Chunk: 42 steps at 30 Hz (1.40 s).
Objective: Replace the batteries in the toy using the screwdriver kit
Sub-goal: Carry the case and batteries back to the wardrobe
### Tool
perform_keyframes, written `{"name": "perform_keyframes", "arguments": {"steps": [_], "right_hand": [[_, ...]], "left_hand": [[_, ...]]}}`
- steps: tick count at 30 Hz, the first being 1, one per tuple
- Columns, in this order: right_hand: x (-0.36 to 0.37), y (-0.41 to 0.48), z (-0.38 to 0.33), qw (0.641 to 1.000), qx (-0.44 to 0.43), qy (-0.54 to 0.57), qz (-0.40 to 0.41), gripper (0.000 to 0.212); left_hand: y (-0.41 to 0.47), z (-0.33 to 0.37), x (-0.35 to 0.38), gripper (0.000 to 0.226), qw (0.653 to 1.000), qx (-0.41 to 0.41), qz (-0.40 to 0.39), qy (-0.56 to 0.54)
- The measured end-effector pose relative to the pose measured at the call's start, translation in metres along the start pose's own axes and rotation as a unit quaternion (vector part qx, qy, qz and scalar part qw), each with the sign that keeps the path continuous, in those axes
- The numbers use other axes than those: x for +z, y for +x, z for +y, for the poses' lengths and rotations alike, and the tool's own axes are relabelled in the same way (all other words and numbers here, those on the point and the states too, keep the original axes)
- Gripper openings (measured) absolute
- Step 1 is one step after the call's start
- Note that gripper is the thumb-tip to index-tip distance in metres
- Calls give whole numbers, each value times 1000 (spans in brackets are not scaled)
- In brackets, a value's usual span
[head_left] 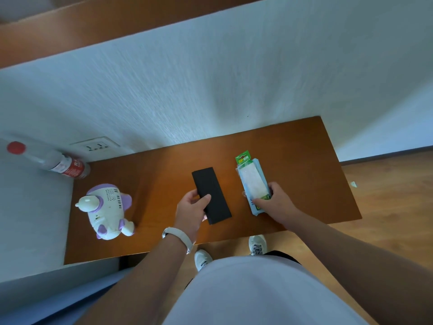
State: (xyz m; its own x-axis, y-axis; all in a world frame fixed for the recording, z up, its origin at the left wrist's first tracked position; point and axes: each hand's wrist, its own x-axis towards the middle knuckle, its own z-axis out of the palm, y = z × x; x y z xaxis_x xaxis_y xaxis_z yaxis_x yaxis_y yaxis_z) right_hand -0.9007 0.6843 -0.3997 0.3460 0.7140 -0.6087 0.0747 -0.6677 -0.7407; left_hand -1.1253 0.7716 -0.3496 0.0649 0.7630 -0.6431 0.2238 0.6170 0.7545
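The left hand [193,207] grips the black kit [212,195] at its near left edge, thumb on top, fingers curled under; the right hand [275,199] clasps the near end of the battery pack [251,179], fingers curled round it; both lie mid-table [304,160], side by side but apart; the toy [106,209] stands well to the left, untouched; a bottle [63,166] lies in the far left corner below a socket [96,146]; a white band [178,235] circles the left wrist.
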Motion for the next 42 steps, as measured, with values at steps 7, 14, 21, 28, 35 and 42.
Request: {"name": "perform_keyframes", "arguments": {"steps": [7,14,21,28,35,42], "right_hand": [[-20,-9,-8,999,-20,39,-2,54],[-25,-37,-27,994,-26,87,59,51],[-17,-89,-37,973,-35,196,113,45],[-6,-142,-31,937,-35,283,200,42],[-8,-200,-5,907,-37,302,291,58],[-38,-251,37,858,-51,371,351,54]], "left_hand": [[-10,11,18,22,999,13,-22,-44],[-15,35,25,25,994,33,-96,-44],[-27,56,20,21,979,68,-188,-30],[-31,64,31,23,950,73,-303,-3],[-64,48,65,24,914,65,-399,36],[-119,29,114,25,890,69,-443,86]]}}
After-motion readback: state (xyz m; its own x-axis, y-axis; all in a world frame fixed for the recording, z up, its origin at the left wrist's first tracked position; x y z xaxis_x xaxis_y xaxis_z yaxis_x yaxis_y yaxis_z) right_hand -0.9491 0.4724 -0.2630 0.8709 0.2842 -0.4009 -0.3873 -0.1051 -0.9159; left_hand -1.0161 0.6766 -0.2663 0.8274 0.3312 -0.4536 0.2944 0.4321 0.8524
